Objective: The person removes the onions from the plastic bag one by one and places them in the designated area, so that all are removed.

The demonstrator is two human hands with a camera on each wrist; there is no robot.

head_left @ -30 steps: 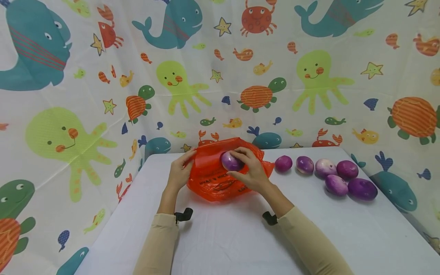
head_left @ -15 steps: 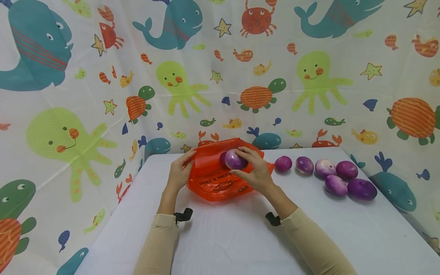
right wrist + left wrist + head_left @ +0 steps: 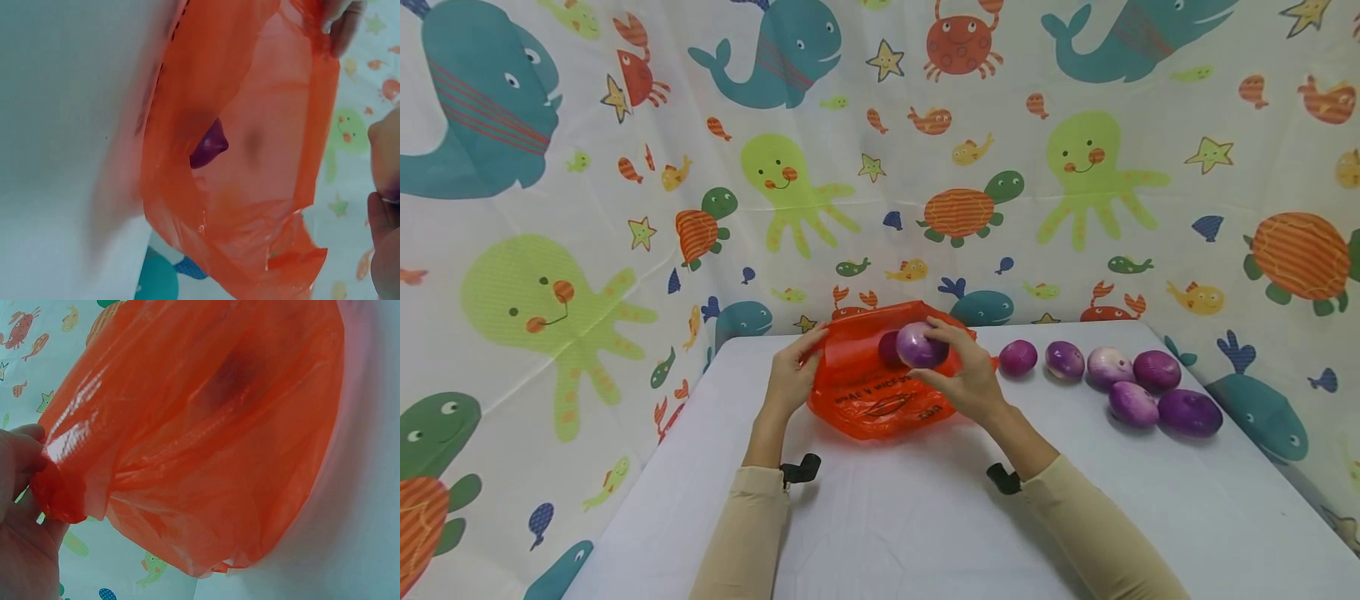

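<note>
My left hand (image 3: 793,373) pinches the left edge of an orange-red plastic bag (image 3: 865,408), which is printed with dark lettering. The left wrist view shows the bag's plastic (image 3: 206,462) bunched between the thumb and fingers of that hand (image 3: 25,506). My right hand (image 3: 966,379) holds a shiny purple onion (image 3: 917,344) between thumb and fingers, in front of the bag's mouth. Behind it a second purple onion (image 3: 889,348) shows at the bag. The right wrist view shows this onion (image 3: 211,147) lying inside the spread bag, partly covered by plastic.
To the right of the bag several purple onions lie on the white table (image 3: 895,533), the closest being a dark round onion (image 3: 1018,358). A large onion (image 3: 1191,413) lies near the table's right edge. A sea-animal patterned curtain (image 3: 880,183) hangs behind.
The right hand has drawn its onion slightly to the right, and the onion behind it has come into view. The left hand keeps its grip on the bag's edge.
</note>
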